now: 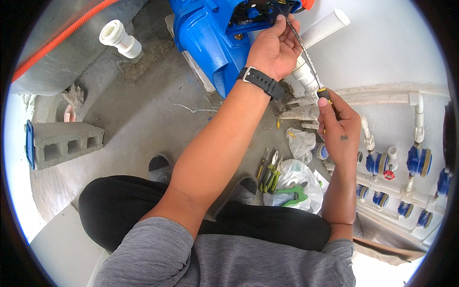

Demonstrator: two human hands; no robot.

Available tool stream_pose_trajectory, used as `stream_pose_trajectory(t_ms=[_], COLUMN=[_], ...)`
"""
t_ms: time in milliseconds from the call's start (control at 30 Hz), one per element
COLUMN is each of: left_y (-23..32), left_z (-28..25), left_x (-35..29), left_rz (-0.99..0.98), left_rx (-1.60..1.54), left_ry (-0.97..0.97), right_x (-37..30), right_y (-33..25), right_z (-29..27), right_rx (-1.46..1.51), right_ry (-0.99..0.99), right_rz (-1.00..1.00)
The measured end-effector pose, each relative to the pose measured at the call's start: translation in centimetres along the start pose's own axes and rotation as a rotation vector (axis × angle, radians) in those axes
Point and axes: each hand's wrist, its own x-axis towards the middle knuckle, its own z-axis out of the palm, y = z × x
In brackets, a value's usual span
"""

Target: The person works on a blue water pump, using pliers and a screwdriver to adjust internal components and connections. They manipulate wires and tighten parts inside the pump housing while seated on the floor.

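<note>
A long-shafted screwdriver [308,62] with a black and yellow handle slants up toward an open wiring box [252,13] on a large blue motor housing [210,38]. Its handle is wrapped by the fingers of my right hand [340,126]. Near the box's right edge, my left hand [277,48] is closed, thumb and fingers pinched about the far end of the shaft. Those fingertips partly hide the screwdriver's tip. Inside the box sit dark parts and a blue round piece [253,13]. A black watch strap [260,80] circles my left wrist.
Pliers [272,172] and a green-handled tool [294,195] lie with plastic bags [301,143] near my feet. White pipes and blue meters [419,160] line the right wall. A hollow concrete block [69,141] and a white pipe fitting [119,39] stand at left.
</note>
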Motion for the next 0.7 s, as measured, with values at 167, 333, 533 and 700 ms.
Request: stream_pose_trajectory(t_ms=[167, 333, 533, 700], left_y=[0.2, 0.0, 0.3, -0.4], left_z=[-0.1, -0.5, -1.8, -2.3], left_x=[0.1, 0.2, 1.7, 2.7], left_rz=[-0.015, 0.007, -0.03, -0.006], left_rx=[-0.012, 0.014, 0.025, -0.022], left_ry=[-0.038, -0.038, -0.058, -0.009], right_x=[0.2, 0.5, 0.2, 0.6], right_y=[0.0, 0.0, 0.0, -0.4], right_z=[-0.1, -0.2, 0.2, -0.4], right_rx=[-0.004, 0.004, -0.101, -0.056], right_ry=[-0.007, -0.026, 0.034, 0.011], right_rz=[-0.003, -0.026, -0.095, -0.052])
